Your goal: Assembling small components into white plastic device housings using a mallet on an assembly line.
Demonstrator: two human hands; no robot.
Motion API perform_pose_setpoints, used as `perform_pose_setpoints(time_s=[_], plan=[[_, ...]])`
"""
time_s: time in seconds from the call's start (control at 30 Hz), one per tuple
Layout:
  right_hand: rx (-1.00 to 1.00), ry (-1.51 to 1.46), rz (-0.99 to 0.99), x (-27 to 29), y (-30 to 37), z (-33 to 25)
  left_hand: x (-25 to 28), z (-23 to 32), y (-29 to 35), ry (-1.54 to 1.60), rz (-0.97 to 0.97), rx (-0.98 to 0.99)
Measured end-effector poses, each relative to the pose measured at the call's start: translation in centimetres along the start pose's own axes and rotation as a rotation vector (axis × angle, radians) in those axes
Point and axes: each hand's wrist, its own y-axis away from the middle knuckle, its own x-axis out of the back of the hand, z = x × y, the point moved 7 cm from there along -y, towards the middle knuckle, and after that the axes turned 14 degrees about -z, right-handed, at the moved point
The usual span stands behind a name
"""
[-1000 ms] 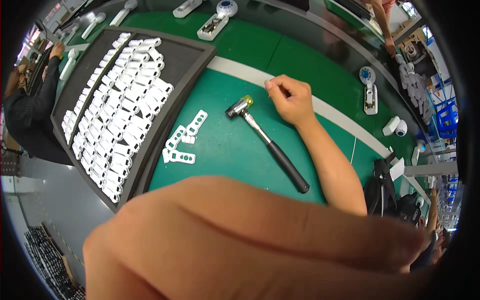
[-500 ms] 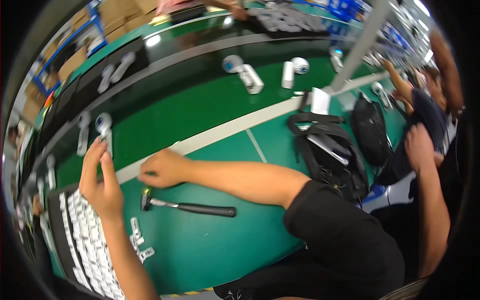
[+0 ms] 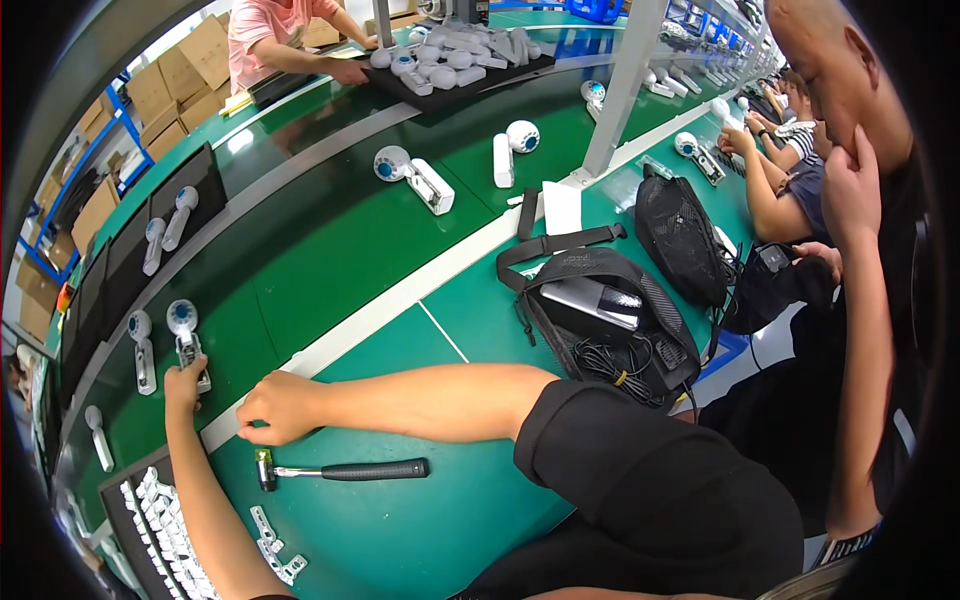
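My left hand (image 3: pixel 184 385) reaches over the pale rail to the green conveyor and grips the lower end of a white round-headed device (image 3: pixel 183 320). That device has a blue-marked disc and an open, slotted body. A similar device (image 3: pixel 140 350) lies just left of it. My right hand (image 3: pixel 280 408) is curled into a loose fist at the rail, with nothing visible in it. Below it on the green table lies a mallet (image 3: pixel 345 469) with a black handle and a yellow-tipped head. Small white plastic parts (image 3: pixel 272 545) lie near my left forearm.
A black tray of white parts (image 3: pixel 165 525) sits beside my left forearm. An open black backpack (image 3: pixel 600 310) and a black mesh bag (image 3: pixel 680 235) lie at right. A metal post (image 3: pixel 625 95) rises by the rail. Across the conveyor, a person in pink (image 3: pixel 285 45) touches a heaped tray; others stand right.
My left hand has moved from above the rail onto the device on the conveyor and closed on it. The view has shifted; my right hand stays curled near the mallet.
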Motion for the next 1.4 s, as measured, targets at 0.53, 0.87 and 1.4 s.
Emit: perform_pose_setpoints(time_s=[0.53,0.87,1.4], plan=[[0.056,-0.033,0.114,1.0,-0.3,-0.2,-3.0,3.1,20.9,1.255,0.001,-0.361],[-0.180,-0.106,0.197,2.6,-0.2,1.4,-6.1,0.7,23.0,1.431,0.069,-0.429],[-0.093,0.628,-1.019,-20.9,-12.5,-11.6,-10.8,9.7,22.5,0.599,-0.010,-1.059]])
